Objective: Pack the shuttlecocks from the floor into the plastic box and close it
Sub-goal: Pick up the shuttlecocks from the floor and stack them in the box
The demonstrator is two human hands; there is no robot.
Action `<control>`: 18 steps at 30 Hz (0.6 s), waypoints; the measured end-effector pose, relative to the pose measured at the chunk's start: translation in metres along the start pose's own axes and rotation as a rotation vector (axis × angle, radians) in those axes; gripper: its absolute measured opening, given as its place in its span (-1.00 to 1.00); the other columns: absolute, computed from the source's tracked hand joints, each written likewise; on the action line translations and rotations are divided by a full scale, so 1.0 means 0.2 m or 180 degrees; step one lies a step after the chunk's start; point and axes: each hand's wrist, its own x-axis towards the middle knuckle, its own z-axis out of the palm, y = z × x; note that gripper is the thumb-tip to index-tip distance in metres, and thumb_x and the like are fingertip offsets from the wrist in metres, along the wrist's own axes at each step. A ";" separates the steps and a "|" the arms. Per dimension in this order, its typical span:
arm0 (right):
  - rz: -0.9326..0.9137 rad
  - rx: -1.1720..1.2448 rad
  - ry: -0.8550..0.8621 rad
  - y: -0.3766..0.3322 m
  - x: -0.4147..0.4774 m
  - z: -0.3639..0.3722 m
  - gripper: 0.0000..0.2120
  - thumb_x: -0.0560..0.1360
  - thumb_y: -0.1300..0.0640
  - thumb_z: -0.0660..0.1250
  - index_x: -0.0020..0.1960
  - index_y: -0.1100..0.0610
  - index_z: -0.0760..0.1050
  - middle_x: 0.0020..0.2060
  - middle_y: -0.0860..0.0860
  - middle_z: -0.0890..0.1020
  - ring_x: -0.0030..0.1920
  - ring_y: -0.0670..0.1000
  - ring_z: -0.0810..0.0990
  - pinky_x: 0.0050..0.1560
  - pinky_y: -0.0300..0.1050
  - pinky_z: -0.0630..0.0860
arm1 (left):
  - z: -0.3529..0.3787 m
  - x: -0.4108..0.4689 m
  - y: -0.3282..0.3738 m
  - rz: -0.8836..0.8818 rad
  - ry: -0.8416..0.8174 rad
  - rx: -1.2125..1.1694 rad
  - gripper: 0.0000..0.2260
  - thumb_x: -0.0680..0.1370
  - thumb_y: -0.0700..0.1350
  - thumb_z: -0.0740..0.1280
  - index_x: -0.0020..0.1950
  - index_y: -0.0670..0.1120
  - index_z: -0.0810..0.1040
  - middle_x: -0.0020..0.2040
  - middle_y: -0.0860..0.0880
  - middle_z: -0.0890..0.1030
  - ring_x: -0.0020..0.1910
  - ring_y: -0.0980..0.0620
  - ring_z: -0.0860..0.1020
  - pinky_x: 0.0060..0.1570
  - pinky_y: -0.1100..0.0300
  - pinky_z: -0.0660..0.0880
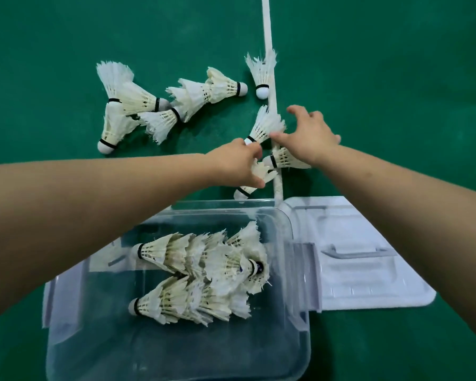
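A clear plastic box [300,270] stands open on the green floor, with two nested rows of shuttlecocks [193,273] lying inside. My left hand [235,163] grips a shuttlecock [261,171] whose cork points toward the box. My right hand [309,136] hovers with fingers spread, its thumb touching the feathers of another shuttlecock [267,123] on the white line. A third shuttlecock [285,159] lies partly under my right palm. Several more shuttlecocks [138,105] are scattered on the floor farther left, and one [262,75] lies alone by the line.
The box's pale lid [368,270] lies flat on the floor to the right of the box, touching its side. A white court line [267,28] runs away from the box across the green floor [396,78].
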 end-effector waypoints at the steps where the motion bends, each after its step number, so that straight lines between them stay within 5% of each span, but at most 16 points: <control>1: 0.0001 0.0033 -0.0019 0.01 0.00 0.02 -0.41 0.44 -0.25 0.25 0.41 -0.12 0.22 0.37 0.11 0.31 0.30 0.17 0.42 0.28 0.18 0.25 | 0.01 0.00 0.00 0.0045 0.0024 0.0087 -0.47 0.43 0.10 0.38 0.32 -0.05 0.33 0.25 -0.18 0.37 0.14 -0.16 0.45 0.07 0.11 0.38; 7: -0.0084 0.0494 0.0077 0.03 0.02 0.10 -0.59 0.50 -0.12 0.26 0.29 0.02 0.42 0.24 0.16 0.44 0.17 0.19 0.50 0.15 -0.04 0.40 | 0.00 0.00 -0.02 -0.0035 0.0098 -0.0026 -0.57 0.47 0.03 0.36 0.26 -0.12 0.40 0.18 -0.18 0.50 0.15 -0.15 0.45 0.03 0.12 0.36; 11: -0.0216 0.0802 0.0206 0.00 0.03 0.12 -0.75 0.48 -0.01 0.32 0.00 0.17 0.56 -0.02 0.16 0.65 0.03 0.19 0.57 -0.05 -0.08 0.43 | 0.00 -0.01 -0.04 -0.0126 0.0195 -0.0210 -0.60 0.46 0.02 0.37 0.23 -0.12 0.44 0.17 -0.13 0.54 0.13 -0.11 0.47 -0.04 0.17 0.34; 18: -0.0478 0.0919 0.0437 -0.04 -0.05 0.01 -0.74 0.48 0.01 0.34 -0.10 0.23 0.56 -0.21 0.11 0.57 -0.16 0.11 0.49 -0.17 -0.13 0.32 | -0.10 -0.09 -0.06 -0.0097 0.0406 -0.0500 -0.71 0.42 0.03 0.42 0.04 -0.08 0.50 -0.03 -0.02 0.56 -0.08 0.00 0.43 -0.15 0.20 0.33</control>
